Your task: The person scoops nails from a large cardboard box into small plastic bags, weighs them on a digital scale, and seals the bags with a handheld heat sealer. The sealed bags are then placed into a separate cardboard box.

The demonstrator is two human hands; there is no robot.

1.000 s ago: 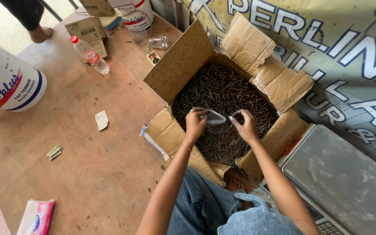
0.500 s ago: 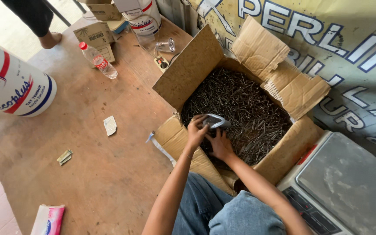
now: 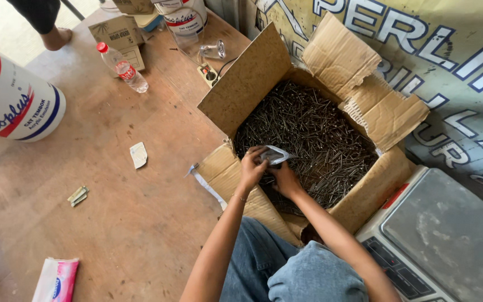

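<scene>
currently, at far left, a white paint bucket (image 3: pixel 12 103) and a plastic water bottle (image 3: pixel 123 68) stand clear of the work. my left hand (image 3: pixel 252 168) is closed on a small clear plastic bag (image 3: pixel 275 155), held over the near edge of the open cardboard box (image 3: pixel 247 84). my right hand (image 3: pixel 285 180), fingers curled, is at the bag just above the loose nails (image 3: pixel 314 134); whether it grips any i cannot tell. bag appears nearly empty, box nearly full. the digital scale (image 3: pixel 448 235) at right carries nothing.

Brown cardboard box (image 3: pixel 252 84) of dark grey nails (image 3: pixel 314 134), white bucket (image 3: pixel 12 100) striped red and blue.
</scene>
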